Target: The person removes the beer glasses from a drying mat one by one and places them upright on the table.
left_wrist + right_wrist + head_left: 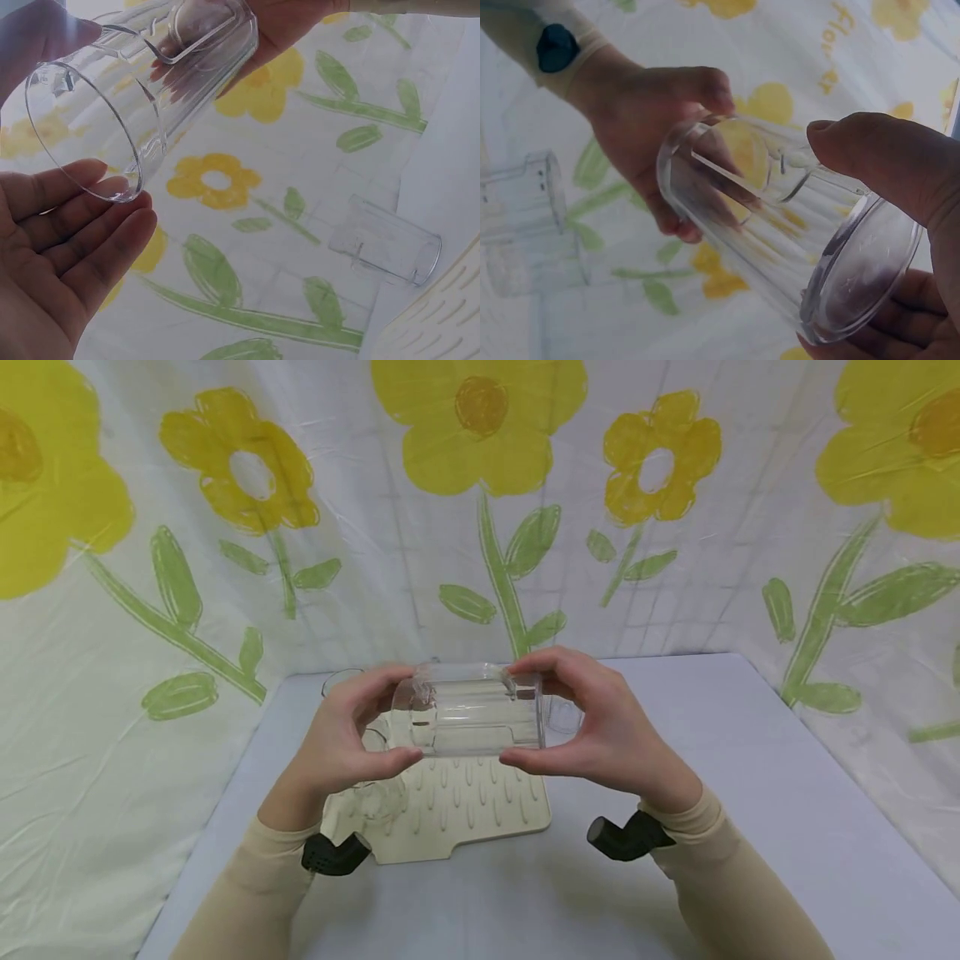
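Both hands hold a clear cylindrical container (pixel 468 714) sideways in the air above the table. It has a wide rim and what looks like a handle along its side, so it resembles a jug. My left hand (pixel 356 735) grips the rim end, thumb nearest the head camera and fingers behind. Round the base end curls my right hand (pixel 592 727), its thumb along the near side. From the right wrist, the thick clear base (pixel 862 262) shows beside the right palm. Below the container lies a cream drying mat (pixel 480 810) with raised ridges.
Clear glassware stands on and around the mat: a glass (pixel 378 800) at its left, a rim (pixel 342 678) behind the left hand, and another glass (pixel 564 717) behind the right hand. A white flowered curtain (pixel 360 568) hangs along the back of the pale table (pixel 525 902).
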Demonstrator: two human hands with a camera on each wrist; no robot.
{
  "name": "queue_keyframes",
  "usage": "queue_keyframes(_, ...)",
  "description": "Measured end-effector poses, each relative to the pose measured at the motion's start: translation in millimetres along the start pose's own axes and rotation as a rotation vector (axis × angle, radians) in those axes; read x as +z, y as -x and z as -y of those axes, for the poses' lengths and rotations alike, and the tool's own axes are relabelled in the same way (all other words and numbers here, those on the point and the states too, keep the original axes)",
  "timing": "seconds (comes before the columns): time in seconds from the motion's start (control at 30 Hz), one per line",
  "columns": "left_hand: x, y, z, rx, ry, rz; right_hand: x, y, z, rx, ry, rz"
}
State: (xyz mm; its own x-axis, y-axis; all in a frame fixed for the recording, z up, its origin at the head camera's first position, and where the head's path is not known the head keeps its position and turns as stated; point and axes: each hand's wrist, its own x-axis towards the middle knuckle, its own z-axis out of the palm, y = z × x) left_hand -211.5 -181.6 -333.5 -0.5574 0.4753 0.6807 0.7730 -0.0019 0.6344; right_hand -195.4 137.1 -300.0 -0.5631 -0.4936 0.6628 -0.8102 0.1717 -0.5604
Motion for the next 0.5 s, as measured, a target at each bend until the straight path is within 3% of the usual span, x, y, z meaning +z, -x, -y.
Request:
queue_keyframes(0.23, -0.9, -4.5, -9.2, 0.056, -0.031, -0.077, 4, -0.5, -8, 0.046, 0.046, 0.018)
queue_keyframes(0.5, -0.6, -6.5, -18.7, 0.110, -0.006, -0.138, 15, -0.4, -14, 0.096, 0.103, 0.076)
